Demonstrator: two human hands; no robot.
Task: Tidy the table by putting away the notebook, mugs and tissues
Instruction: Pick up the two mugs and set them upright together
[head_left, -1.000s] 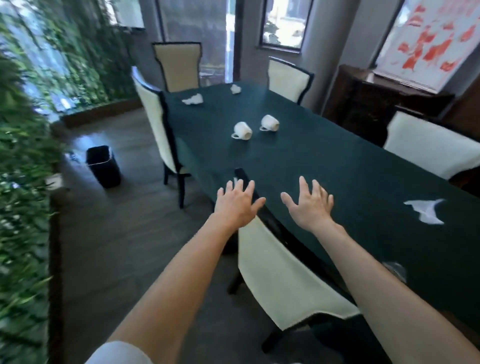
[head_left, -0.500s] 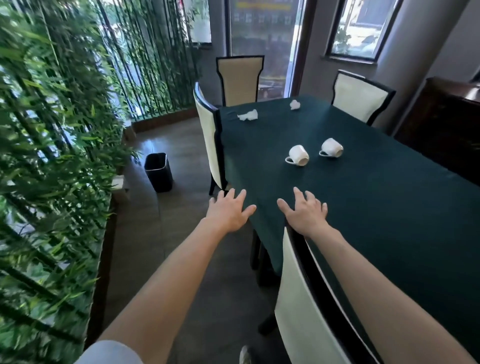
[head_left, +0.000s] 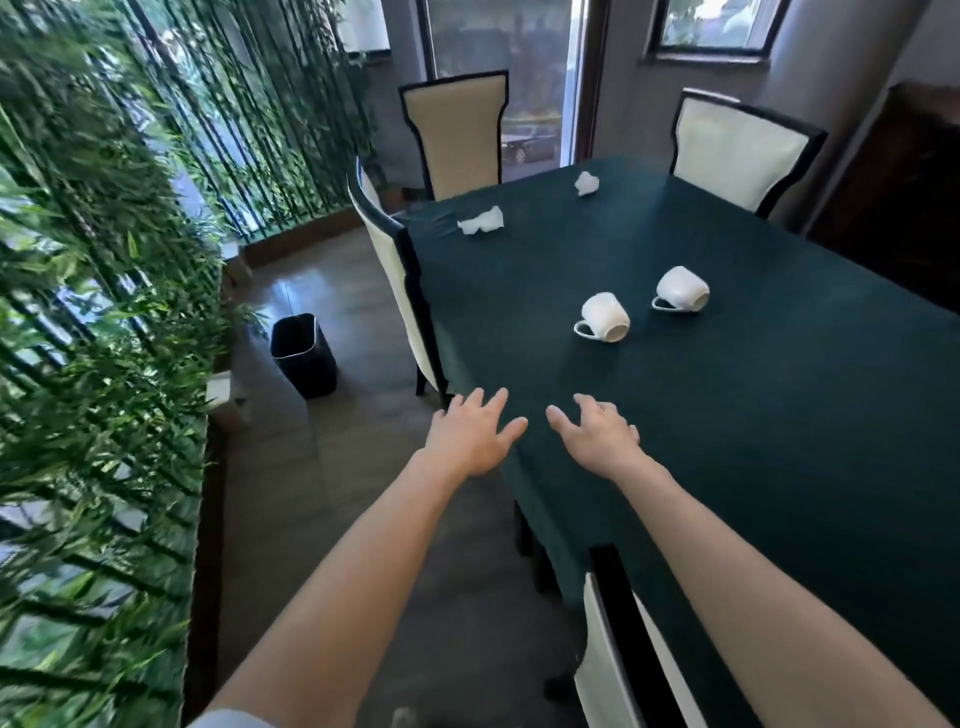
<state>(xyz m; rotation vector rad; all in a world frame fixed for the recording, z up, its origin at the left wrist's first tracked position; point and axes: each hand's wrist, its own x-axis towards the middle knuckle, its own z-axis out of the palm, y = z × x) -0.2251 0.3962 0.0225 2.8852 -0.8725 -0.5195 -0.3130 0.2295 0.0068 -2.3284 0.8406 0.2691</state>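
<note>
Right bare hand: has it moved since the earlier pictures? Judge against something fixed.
Yes. The right hand has gone forward, beyond the near cream-backed chair, towards the nearer white ceramic mug.

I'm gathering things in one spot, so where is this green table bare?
The widest bare patch lies between the right hand and the tipped left mug and right mug, spreading rightward across the table. A second strip separates mugs from near tissue and far tissue. Tightest: between the mugs.

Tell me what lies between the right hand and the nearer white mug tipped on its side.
Nothing: in the head view only bare dark green tablecloth separates the right hand from the nearer white ceramic mug.
</note>
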